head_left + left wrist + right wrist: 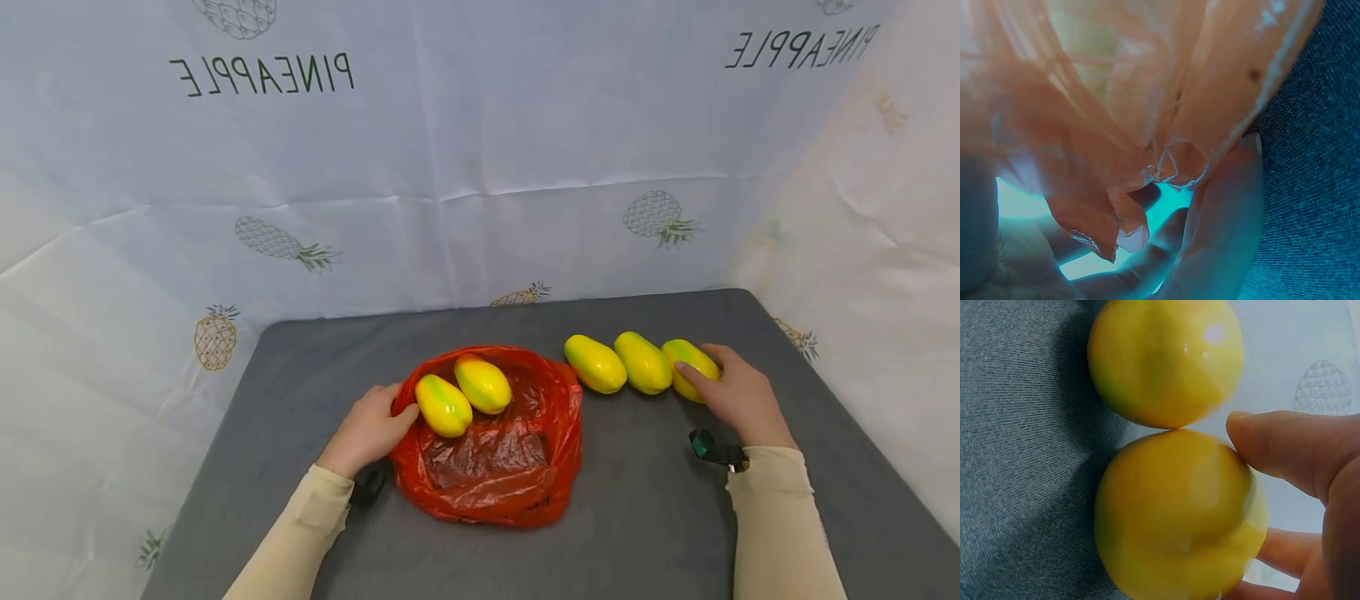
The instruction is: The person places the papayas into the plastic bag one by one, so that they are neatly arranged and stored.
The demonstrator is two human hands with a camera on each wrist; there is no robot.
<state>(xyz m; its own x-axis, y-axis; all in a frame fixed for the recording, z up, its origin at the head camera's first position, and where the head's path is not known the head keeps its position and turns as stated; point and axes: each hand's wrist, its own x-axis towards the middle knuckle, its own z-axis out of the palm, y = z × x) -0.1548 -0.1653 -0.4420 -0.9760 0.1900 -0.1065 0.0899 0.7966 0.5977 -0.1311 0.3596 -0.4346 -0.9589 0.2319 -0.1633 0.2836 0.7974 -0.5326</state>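
Note:
At the left rim of a red plastic bag, my left hand grips the thin plastic between thumb and fingers. The left wrist view shows the fingers beside crumpled bag film. Two smooth yellow fruits with green streaks, mango-like in shape, lie inside the open bag: one fruit nearer the left hand, another fruit behind it. To the right, my right hand holds the rightmost yellow fruit, thumb on one side and fingers on the other. That fruit still sits on the table.
Two more yellow fruits, a left one and a middle one, lie in a row between the bag and the right hand. A dark grey cloth covers the table. Behind it hangs a white pineapple-print curtain.

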